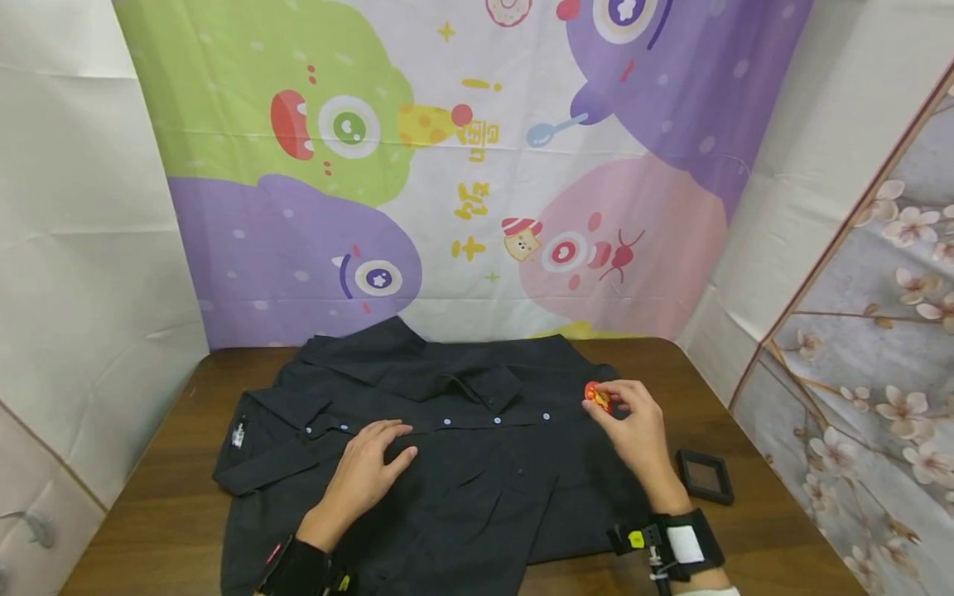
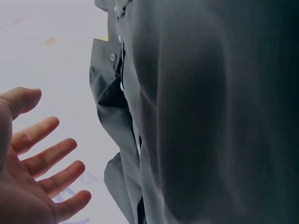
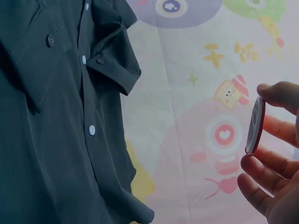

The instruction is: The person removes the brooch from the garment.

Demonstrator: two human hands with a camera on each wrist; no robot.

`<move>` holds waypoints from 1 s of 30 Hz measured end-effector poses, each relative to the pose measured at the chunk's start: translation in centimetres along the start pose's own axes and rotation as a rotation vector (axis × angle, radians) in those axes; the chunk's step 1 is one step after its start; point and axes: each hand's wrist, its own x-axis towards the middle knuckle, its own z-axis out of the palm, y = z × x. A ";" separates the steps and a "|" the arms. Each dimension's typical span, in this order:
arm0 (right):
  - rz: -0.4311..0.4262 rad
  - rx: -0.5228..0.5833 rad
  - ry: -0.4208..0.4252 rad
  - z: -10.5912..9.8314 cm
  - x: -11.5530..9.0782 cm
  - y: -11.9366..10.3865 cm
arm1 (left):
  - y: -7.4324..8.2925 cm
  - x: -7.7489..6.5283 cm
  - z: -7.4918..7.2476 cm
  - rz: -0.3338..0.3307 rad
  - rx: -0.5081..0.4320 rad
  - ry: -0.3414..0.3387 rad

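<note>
A dark button-up shirt (image 1: 447, 488) with pale buttons lies spread over the wooden table. My right hand (image 1: 633, 422) pinches a round red-and-yellow badge (image 1: 598, 397) between thumb and fingers, above the shirt's right side. In the right wrist view the badge (image 3: 255, 126) is edge-on, with its silvery back and red rim showing. My left hand (image 1: 367, 466) is over the shirt's middle, just below the button row, holding nothing. The left wrist view shows that hand's fingers (image 2: 51, 154) spread and slightly bent, apart from the cloth.
A small black square tray (image 1: 705, 476) sits on the table (image 1: 753, 530) to the right of the shirt. A cartoon-print cloth (image 1: 477, 273) hangs behind the table, with a white panel (image 1: 82, 207) on the left and a flowered one (image 1: 887, 397) on the right.
</note>
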 end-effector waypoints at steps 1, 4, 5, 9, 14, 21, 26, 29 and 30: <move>0.000 -0.004 0.003 0.0 0.0 0.1 | -0.1 0.0 -0.1 0.000 0.004 0.000; 0.009 -0.023 0.007 -0.3 -0.1 0.3 | -0.2 0.1 -0.3 -0.001 0.023 0.010; 0.013 -0.029 0.006 -0.4 -0.1 0.3 | -0.3 0.1 -0.3 -0.003 0.024 0.013; 0.047 -0.044 -0.005 -0.8 -0.2 0.6 | -0.3 0.2 -0.4 -0.013 0.018 -0.005; 0.082 -0.049 -0.016 -1.2 -0.2 1.0 | -0.1 0.2 -0.4 -0.030 0.011 -0.019; 0.091 -0.066 -0.009 -1.7 -0.1 1.6 | -0.1 0.3 -0.5 -0.024 0.007 -0.015; 0.095 -0.075 -0.004 -2.0 -0.1 1.7 | -0.1 0.2 -0.5 -0.045 -0.007 -0.036; 0.098 -0.086 0.000 -2.1 -0.4 1.8 | -0.1 0.1 -0.3 -0.053 -0.016 -0.051; 0.103 -0.087 0.003 -2.2 -0.5 1.9 | -0.1 0.0 -0.3 -0.054 -0.017 -0.056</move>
